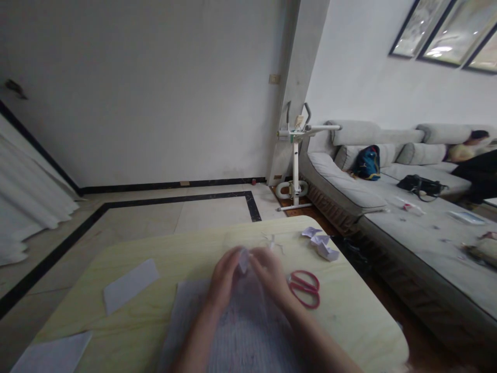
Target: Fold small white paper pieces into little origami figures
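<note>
Working over the pale wood-look table [349, 321], seen from the head camera, you have both hands raised near the middle of the far edge. Your left hand [226, 272] is half curled, fingers bent inward and closed on a small folded white paper [243, 260]. Your right hand [268, 270] meets it from the other side, fingers curled, thumb and fingertips at the paper; blur softens the exact grip. The paper sits upright between the two hands, above the table.

Under your forearms, a large grey-white sheet with fine lines [233, 336] runs toward the near edge. Just beside your right hand, toward the right edge, lie scissors with red handles [306, 289]; your hand hides the blades. At the far right corner, folded white paper pieces [326, 250] lie close together. Thin white strips [273, 241] lie near the far edge, just beyond your right hand, too blurred to make out.

By the left edge you have a flat white sheet [131, 286] lying aslant; another white sheet [52, 355] lies at the near left corner, cut off by the view.

Beyond the right edge: a grey sofa [419, 233] bearing a blue backpack [367, 163], a black bag [421, 185] and a seated person [464, 153].
</note>
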`<state>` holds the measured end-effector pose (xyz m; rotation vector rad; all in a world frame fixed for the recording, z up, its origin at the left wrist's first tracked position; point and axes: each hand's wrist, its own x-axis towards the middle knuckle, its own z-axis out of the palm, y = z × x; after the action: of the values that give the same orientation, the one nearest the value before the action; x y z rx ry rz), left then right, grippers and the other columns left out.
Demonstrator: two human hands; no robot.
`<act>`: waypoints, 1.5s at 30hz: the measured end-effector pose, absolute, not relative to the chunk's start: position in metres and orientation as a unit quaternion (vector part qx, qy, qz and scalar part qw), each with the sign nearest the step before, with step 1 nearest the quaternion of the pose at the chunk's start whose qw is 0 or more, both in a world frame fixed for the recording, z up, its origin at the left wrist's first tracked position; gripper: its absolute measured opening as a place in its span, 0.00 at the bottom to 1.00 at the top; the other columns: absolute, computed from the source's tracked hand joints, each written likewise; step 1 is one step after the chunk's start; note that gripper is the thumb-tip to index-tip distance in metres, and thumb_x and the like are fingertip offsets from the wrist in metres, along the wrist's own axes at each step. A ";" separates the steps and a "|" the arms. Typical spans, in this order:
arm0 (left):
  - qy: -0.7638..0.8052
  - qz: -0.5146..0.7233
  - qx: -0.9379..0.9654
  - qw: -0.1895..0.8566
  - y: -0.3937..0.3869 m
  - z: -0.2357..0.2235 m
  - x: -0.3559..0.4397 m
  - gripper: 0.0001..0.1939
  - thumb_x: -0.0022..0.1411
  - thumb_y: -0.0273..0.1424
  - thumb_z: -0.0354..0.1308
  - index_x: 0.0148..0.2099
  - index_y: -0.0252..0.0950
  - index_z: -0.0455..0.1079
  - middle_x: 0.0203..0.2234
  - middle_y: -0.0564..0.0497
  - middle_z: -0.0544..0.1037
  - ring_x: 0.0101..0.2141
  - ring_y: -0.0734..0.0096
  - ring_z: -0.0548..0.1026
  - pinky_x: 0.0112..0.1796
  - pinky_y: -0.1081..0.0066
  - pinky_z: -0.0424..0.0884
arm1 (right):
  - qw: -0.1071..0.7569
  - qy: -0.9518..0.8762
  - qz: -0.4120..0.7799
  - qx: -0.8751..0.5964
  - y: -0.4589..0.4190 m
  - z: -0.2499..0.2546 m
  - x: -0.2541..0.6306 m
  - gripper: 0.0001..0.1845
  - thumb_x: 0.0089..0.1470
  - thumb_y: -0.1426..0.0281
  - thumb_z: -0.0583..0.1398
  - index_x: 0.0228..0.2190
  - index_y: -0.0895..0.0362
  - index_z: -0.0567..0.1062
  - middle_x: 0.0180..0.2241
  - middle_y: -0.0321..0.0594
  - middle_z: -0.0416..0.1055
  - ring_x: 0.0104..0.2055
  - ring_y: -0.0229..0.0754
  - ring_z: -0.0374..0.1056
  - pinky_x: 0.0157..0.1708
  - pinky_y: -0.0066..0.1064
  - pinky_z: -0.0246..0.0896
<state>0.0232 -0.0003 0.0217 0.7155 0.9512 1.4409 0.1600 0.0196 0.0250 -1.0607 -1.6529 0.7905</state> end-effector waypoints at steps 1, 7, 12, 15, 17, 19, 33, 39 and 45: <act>0.413 0.616 0.308 0.596 0.000 0.021 0.023 0.22 0.53 0.42 0.65 0.47 0.34 0.75 0.45 0.42 0.79 0.43 0.56 0.78 0.37 0.67 0.74 | 0.489 -0.676 0.337 -0.437 0.019 0.024 0.159 0.07 0.56 0.68 0.58 0.35 0.56 0.75 0.30 0.40 0.74 0.31 0.41 0.69 0.29 0.30 0.64; 0.441 0.603 0.322 0.582 0.003 0.014 0.023 0.23 0.51 0.42 0.65 0.46 0.33 0.77 0.46 0.40 0.79 0.47 0.52 0.76 0.46 0.61 0.72 | 0.494 -0.639 0.404 -0.429 0.020 0.020 0.158 0.08 0.55 0.65 0.60 0.33 0.57 0.74 0.27 0.38 0.73 0.30 0.41 0.70 0.27 0.28 0.64; 0.433 0.590 0.348 0.586 0.003 0.014 0.020 0.22 0.55 0.42 0.63 0.48 0.32 0.75 0.45 0.41 0.80 0.47 0.53 0.76 0.46 0.61 0.71 | 0.493 -0.623 0.425 -0.435 0.021 0.018 0.158 0.08 0.54 0.65 0.61 0.32 0.57 0.73 0.25 0.36 0.72 0.27 0.39 0.68 0.26 0.28 0.64; 0.438 0.585 0.364 0.578 0.003 0.013 0.018 0.23 0.56 0.42 0.62 0.48 0.31 0.75 0.45 0.40 0.79 0.47 0.53 0.76 0.46 0.62 0.71 | 0.492 -0.618 0.432 -0.435 0.020 0.018 0.156 0.07 0.53 0.65 0.61 0.32 0.57 0.73 0.23 0.35 0.71 0.25 0.38 0.68 0.24 0.27 0.63; 0.443 0.578 0.368 0.578 0.003 0.013 0.017 0.23 0.56 0.42 0.62 0.48 0.31 0.75 0.45 0.41 0.79 0.47 0.53 0.76 0.46 0.63 0.71 | 0.492 -0.618 0.435 -0.433 0.020 0.018 0.155 0.07 0.53 0.65 0.61 0.32 0.56 0.73 0.23 0.34 0.71 0.25 0.38 0.68 0.24 0.27 0.63; 0.449 0.570 0.373 0.579 0.003 0.013 0.016 0.23 0.56 0.43 0.62 0.48 0.32 0.75 0.45 0.41 0.79 0.47 0.54 0.76 0.46 0.63 0.71 | 0.491 -0.622 0.427 -0.435 0.021 0.016 0.156 0.07 0.53 0.65 0.61 0.32 0.56 0.73 0.23 0.34 0.71 0.25 0.38 0.67 0.24 0.27 0.63; 0.447 0.599 0.359 0.559 0.003 0.015 0.015 0.22 0.54 0.40 0.64 0.50 0.36 0.73 0.47 0.43 0.77 0.46 0.56 0.76 0.43 0.64 0.73 | 0.461 -0.663 0.402 -0.431 0.016 0.020 0.158 0.15 0.51 0.70 0.62 0.42 0.56 0.72 0.29 0.34 0.70 0.27 0.36 0.65 0.26 0.26 0.61; 0.472 0.589 0.385 0.532 0.003 0.017 0.016 0.23 0.55 0.40 0.63 0.51 0.35 0.71 0.45 0.43 0.78 0.44 0.58 0.77 0.41 0.67 0.73 | 0.453 -0.674 0.382 -0.442 0.019 0.016 0.159 0.15 0.50 0.75 0.60 0.42 0.56 0.71 0.29 0.35 0.71 0.26 0.36 0.66 0.26 0.25 0.61; 0.515 0.579 0.434 0.458 0.004 0.015 0.020 0.24 0.51 0.41 0.65 0.48 0.33 0.72 0.47 0.40 0.77 0.47 0.54 0.76 0.43 0.64 0.74 | 0.447 -0.673 0.371 -0.459 0.020 0.014 0.158 0.14 0.51 0.75 0.58 0.42 0.56 0.71 0.31 0.36 0.73 0.26 0.35 0.66 0.26 0.25 0.60</act>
<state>0.0203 0.0037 0.0149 1.0703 1.2693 1.4270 0.1583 0.0197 0.0137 -1.1361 -1.6657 0.9188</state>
